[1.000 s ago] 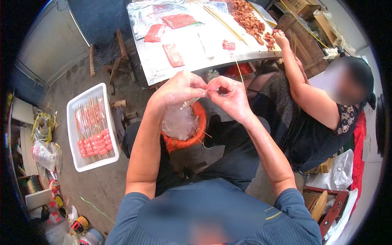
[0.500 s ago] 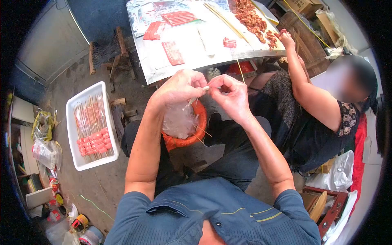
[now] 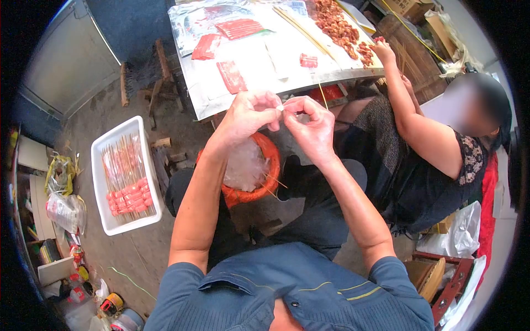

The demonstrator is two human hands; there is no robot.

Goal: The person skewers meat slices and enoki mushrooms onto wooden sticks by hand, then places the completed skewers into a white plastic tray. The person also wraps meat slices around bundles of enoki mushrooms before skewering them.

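Skewers (image 3: 122,160) with pink pieces (image 3: 130,197) lie in the white tray (image 3: 148,165), apparently finished, while red strips (image 3: 239,28) on the desk (image 3: 204,95) look unskewered. Left hand (image 3: 246,120) and right hand (image 3: 312,128) meet beside the desk, fingers pinched on a small white bit (image 3: 280,108).

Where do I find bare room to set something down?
The table looks bare at its near left corner, beside the flat red pack. Bare floor lies between the white tray and the green string. The table's far side is crowded with meat, long sticks and red strips.
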